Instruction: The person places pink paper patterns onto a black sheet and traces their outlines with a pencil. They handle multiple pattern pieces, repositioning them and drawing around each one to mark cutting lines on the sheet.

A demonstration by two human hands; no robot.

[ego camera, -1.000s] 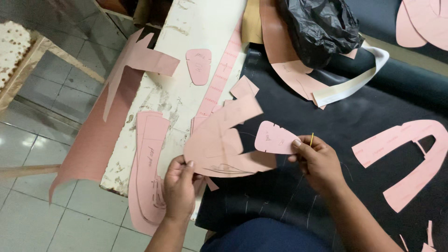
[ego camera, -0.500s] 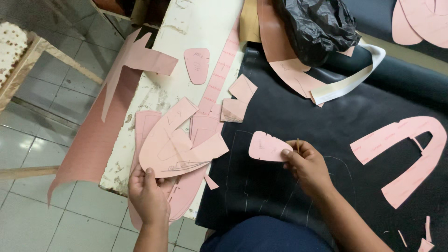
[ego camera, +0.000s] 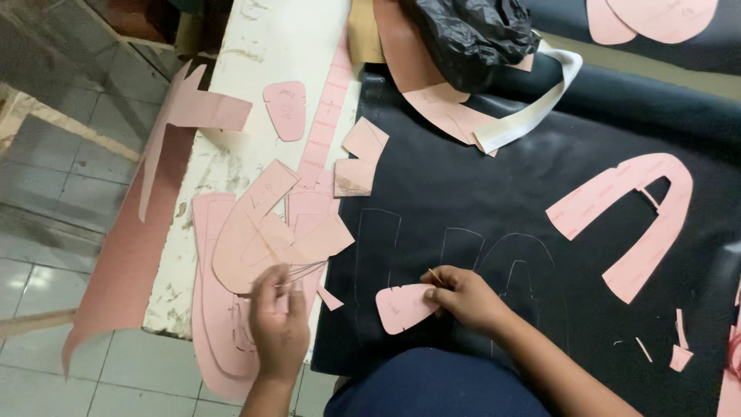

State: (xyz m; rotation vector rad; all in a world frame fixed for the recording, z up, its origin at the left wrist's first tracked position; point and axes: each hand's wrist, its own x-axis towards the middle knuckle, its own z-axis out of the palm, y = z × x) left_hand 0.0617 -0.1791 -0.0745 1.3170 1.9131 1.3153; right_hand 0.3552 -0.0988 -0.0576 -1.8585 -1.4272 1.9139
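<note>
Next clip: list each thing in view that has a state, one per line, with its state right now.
Left hand: fingers pinching the pile of pink templates.
Right hand: holds a thin marking tool, presses the small template.
Small template: flat on the black sheet.
Template pile: overlapping, on the white bench.
U-shaped template: flat, untouched.
Black sheet: spread out, outlines traced.
Black bag: crumpled.

A stack of patterns is laid on the table, left of the sheet; a bag is set behind.
</note>
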